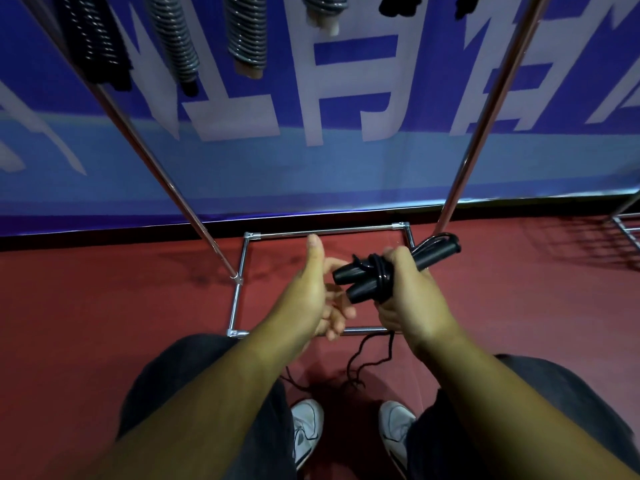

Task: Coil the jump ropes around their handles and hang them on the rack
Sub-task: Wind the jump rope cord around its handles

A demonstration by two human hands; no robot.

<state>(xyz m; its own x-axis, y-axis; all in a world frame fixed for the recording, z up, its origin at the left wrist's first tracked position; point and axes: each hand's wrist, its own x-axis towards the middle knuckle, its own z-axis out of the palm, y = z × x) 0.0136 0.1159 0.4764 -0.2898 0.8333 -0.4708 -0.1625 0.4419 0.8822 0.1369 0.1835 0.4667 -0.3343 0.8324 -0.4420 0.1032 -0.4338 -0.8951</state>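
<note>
Two black handles (349, 273) sit side by side in the right hand (412, 296), which grips them round the middle w/ a few turns of rope (381, 271) on them. Long axis runs across the body, low-left to up-right in view. Near ends stick out toward the left hand (311, 292); far ends poke past the right knuckles toward the rack (325, 232) base. Left hand is open, thumb up, fingers loose, holding nothing, just beside the near handle ends; can't tell if fingertips touch them. Loose tail (360, 355) drops from under the right hand, down btw the forearms to the floor (104, 299) by the shoes (306, 427). So free rope lies below and slightly right of the left hand, the only free one. Prob. it must reach under the bundle, catch the tail and carry it round, crosswise to the handles. Coiling looks early, most rope unwound. Finished coils (246, 32) hang up top on the rack, well above the hands.
</note>
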